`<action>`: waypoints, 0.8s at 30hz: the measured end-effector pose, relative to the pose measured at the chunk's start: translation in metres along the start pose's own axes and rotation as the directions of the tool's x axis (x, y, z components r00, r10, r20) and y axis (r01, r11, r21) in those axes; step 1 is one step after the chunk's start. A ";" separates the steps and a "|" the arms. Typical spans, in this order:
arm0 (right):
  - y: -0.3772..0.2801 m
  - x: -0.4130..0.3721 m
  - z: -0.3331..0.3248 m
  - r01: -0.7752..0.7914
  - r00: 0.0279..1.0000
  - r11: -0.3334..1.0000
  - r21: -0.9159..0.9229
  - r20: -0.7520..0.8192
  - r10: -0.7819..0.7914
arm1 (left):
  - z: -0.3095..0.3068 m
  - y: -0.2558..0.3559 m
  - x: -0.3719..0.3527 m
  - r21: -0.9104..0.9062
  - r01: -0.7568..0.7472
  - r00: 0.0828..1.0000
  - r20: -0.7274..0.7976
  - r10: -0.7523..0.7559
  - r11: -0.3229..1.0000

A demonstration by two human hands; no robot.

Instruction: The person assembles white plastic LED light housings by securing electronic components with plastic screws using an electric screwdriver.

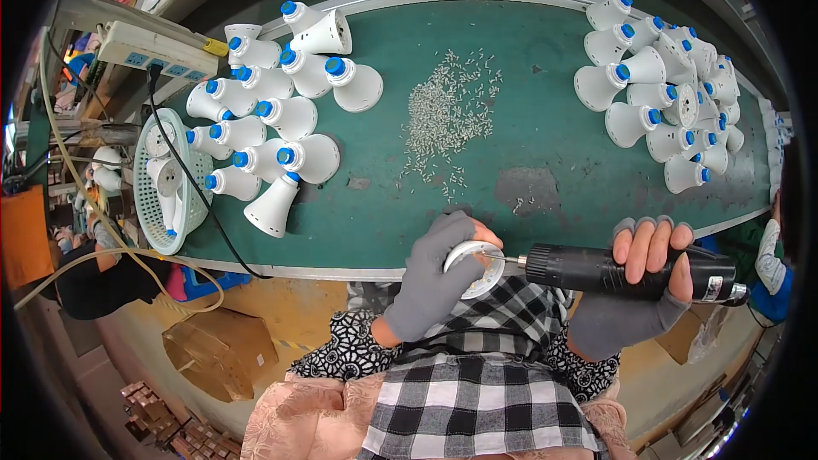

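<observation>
My left hand (439, 268), in a grey fingerless glove, is closed around a white cone-shaped plastic part (474, 271) with its round face turned to the right. My right hand (643, 290), gloved the same way, grips a black electric screwdriver (596, 269) held level. The screwdriver's thin bit points left and its tip is right at the face of the white part, beside my left fingers. Both hands are over my lap at the table's front edge. Beyond them a pile of small silver screws (443, 115) lies on the green table (375, 221).
White cone-shaped parts with blue caps (294, 119) stand and lie in a group at left, with another group (673, 94) at right. A pale green basket (175, 196) holds several white pieces. A power strip (158, 51) and black cable (183, 162) are at left. A person's sleeve (769, 251) shows at far right.
</observation>
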State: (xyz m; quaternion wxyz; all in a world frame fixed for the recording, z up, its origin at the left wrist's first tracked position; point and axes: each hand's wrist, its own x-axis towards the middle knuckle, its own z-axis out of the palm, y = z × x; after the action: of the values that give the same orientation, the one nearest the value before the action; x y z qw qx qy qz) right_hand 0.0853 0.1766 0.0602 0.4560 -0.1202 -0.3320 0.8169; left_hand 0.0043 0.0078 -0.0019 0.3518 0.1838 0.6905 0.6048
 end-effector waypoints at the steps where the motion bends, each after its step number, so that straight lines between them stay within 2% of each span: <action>1: 0.000 0.000 -0.001 -0.006 1.000 1.000 -0.002 0.003 0.006 | 0.000 0.000 0.000 0.003 0.000 1.000 -0.002 0.000 1.000; 6: 0.002 0.001 -0.005 -0.020 1.000 1.000 -0.018 0.008 0.020 | 0.001 0.000 -0.001 0.027 -0.001 1.000 0.002 0.001 1.000; 9: 0.002 0.002 -0.005 -0.024 0.996 0.999 -0.036 -0.088 0.021 | 0.001 0.003 -0.001 0.014 0.025 1.000 -0.003 -0.025 1.000; 18: 0.004 0.002 -0.001 0.002 0.993 0.999 -0.052 -0.116 -0.008 | 0.001 0.003 -0.001 0.015 0.023 1.000 0.002 -0.023 1.000; 21: 0.002 -0.001 -0.002 0.004 0.999 1.000 -0.026 0.039 -0.003 | 0.001 0.002 -0.001 0.038 0.018 1.000 -0.002 -0.018 0.999; 24: 0.000 -0.007 -0.001 0.061 0.996 0.997 -0.056 0.071 -0.057 | 0.002 0.003 0.000 0.048 0.010 1.000 -0.001 -0.010 0.999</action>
State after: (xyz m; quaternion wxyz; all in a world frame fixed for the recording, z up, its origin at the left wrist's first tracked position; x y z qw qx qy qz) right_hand 0.0898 0.1719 0.0589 0.4644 -0.0952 -0.3745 0.7969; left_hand 0.0051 0.0095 0.0015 0.3500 0.1885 0.7059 0.5863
